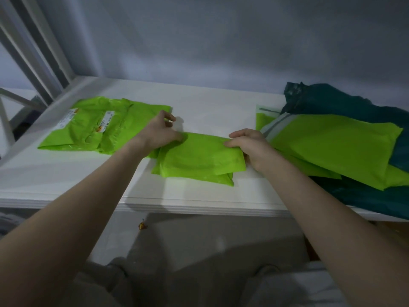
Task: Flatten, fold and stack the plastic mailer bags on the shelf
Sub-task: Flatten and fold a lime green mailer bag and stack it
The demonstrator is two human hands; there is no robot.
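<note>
A lime-green mailer bag (199, 160), folded into a thick rectangle, lies in the middle of the white shelf (210, 111). My left hand (160, 134) pinches its far left corner, thumb on top. My right hand (247, 145) grips its right edge with curled fingers. To the left sits a stack of folded green mailers (95, 127) with white shipping labels. On the right lies a loose pile of unfolded mailers: a large green one (332, 149) over dark teal ones (345, 100).
The shelf's front edge (199, 204) runs across below the bag. A white frame post (39, 52) rises at the left. A grey wall closes the back. Below the shelf the floor holds a small yellow scrap (142, 226).
</note>
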